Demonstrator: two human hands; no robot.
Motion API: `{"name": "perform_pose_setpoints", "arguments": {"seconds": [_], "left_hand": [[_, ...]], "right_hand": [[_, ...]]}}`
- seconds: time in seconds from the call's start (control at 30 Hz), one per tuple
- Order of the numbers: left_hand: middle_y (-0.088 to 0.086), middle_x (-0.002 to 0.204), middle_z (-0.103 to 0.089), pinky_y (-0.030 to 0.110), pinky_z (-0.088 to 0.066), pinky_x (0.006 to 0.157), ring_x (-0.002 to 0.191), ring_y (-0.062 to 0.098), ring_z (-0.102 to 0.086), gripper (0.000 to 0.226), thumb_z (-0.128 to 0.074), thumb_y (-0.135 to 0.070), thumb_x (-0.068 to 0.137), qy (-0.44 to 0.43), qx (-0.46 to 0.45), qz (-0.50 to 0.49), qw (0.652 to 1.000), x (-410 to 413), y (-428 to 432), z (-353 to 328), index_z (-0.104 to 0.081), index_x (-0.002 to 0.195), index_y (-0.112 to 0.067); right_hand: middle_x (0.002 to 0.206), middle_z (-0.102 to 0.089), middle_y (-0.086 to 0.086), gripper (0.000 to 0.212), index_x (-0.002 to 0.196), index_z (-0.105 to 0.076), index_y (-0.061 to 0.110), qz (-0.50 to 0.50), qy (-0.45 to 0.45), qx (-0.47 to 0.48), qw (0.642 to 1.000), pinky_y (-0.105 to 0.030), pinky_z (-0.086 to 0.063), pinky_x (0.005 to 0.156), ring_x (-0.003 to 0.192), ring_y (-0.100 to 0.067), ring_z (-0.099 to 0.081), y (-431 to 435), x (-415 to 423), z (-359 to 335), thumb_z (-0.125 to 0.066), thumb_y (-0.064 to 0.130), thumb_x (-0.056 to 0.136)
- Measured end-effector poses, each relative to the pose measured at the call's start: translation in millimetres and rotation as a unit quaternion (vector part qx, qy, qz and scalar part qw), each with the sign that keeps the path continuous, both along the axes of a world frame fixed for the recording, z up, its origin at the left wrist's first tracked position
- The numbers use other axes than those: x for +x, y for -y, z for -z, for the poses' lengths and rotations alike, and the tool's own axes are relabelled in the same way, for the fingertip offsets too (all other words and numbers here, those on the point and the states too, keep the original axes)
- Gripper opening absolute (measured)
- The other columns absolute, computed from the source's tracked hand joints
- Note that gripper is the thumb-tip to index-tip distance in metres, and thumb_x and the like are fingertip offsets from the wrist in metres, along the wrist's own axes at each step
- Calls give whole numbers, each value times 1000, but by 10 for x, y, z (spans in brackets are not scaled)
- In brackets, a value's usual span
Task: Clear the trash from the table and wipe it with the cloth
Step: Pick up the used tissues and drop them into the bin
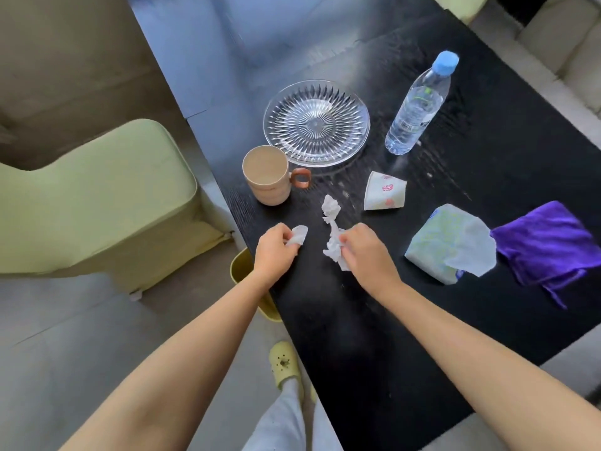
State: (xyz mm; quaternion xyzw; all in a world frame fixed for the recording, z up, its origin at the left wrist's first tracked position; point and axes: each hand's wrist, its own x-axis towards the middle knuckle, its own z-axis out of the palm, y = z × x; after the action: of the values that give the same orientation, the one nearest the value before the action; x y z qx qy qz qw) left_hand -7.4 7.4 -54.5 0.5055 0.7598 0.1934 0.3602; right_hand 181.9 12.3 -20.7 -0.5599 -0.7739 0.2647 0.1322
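My left hand (pixel 274 250) pinches a small crumpled white tissue (pixel 298 236) near the left edge of the black table (pixel 357 336). My right hand (pixel 364 252) grips a longer twisted white tissue (pixel 331 222) that stretches away from me on the tabletop. A flattened white paper cup (pixel 383 192) with red print lies just beyond. The folded purple cloth (pixel 549 242) lies at the right, untouched. A yellow bin (pixel 242 268) stands on the floor below my left hand, mostly hidden by my arm and the table.
A beige mug (pixel 268 175), a clear glass plate (pixel 316 122) and a water bottle (pixel 419 104) stand further back. A tissue pack (pixel 448 242) sits left of the cloth. A green upholstered chair (pixel 94 203) stands left of the table.
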Motion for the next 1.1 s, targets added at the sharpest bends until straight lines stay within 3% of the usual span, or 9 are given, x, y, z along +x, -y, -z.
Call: {"name": "perform_pose_setpoints", "arguments": {"seconds": [0.13,0.23,0.43,0.5,0.6,0.73,0.9,1.0,1.1], "left_hand": [[5,90,-69,20,-46,65,84,17,-64,14,-66,-25,84,82,-12,-73,994,-60,-76,-55,-59,90,-16],[3,87,-66,36,-59,76,79,21,-69,17,-69,-18,81,163,-27,-105,981,-96,-84,-83,-59,95,-15],[7,86,-66,41,-60,79,78,26,-70,14,-68,-8,82,233,-53,-160,958,-193,-84,-101,-61,94,-11],[9,88,-66,44,-59,81,79,26,-70,13,-68,-6,82,260,-65,-176,947,-207,-78,-92,-61,90,-13],[14,96,-64,38,-60,77,80,24,-68,15,-67,-3,83,290,-73,-197,934,-218,-52,-110,-60,94,-10],[17,98,-63,28,-61,71,81,23,-67,19,-67,-1,83,331,-58,-217,917,-228,-8,-207,-60,100,-5],[16,101,-70,28,-60,77,90,25,-70,18,-66,-1,83,351,-28,-234,906,-330,121,-430,-65,101,-3],[15,102,-71,28,-59,80,94,24,-70,22,-62,-18,88,401,-22,-262,877,-489,263,-529,-67,104,-3],[6,84,-74,22,-59,67,80,16,-72,29,-57,-32,91,451,-17,-310,836,-626,436,-591,-68,95,-5]], "right_hand": [[103,-56,-20,16,103,-59,-1,2,74,51,996,-26,-35,84,94,-32,-54,-625,-128,70,-54,4,88],[118,-49,-17,30,117,-52,1,5,116,28,993,-34,-41,92,107,-30,-47,-834,-324,198,-57,13,90],[116,-52,-15,29,112,-53,1,-40,218,-2,975,-35,-43,83,109,-29,-46,-908,-468,262,-58,-1,83],[112,-56,-16,19,105,-58,0,-21,203,-11,979,-36,-42,80,107,-31,-49,-938,-461,234,-55,2,86],[100,-61,-17,13,89,-63,1,41,102,-24,994,-33,-37,71,97,-32,-55,-861,-507,99,-51,6,87],[74,-53,-5,27,61,-47,14,28,-9,-93,995,-29,-29,64,78,-27,-52,-505,-703,-142,-54,13,86],[97,-64,-21,24,91,-65,-5,-46,-10,-79,996,-29,-30,66,90,-34,-59,-347,-971,-256,-49,13,92],[101,-61,-18,29,105,-62,-2,-130,25,-36,991,-30,-33,67,94,-30,-55,-261,-1163,-261,-50,21,93],[110,-56,-16,39,123,-51,1,-213,62,19,975,-35,-42,77,100,-29,-48,-70,-1350,-246,-47,27,94]]}}
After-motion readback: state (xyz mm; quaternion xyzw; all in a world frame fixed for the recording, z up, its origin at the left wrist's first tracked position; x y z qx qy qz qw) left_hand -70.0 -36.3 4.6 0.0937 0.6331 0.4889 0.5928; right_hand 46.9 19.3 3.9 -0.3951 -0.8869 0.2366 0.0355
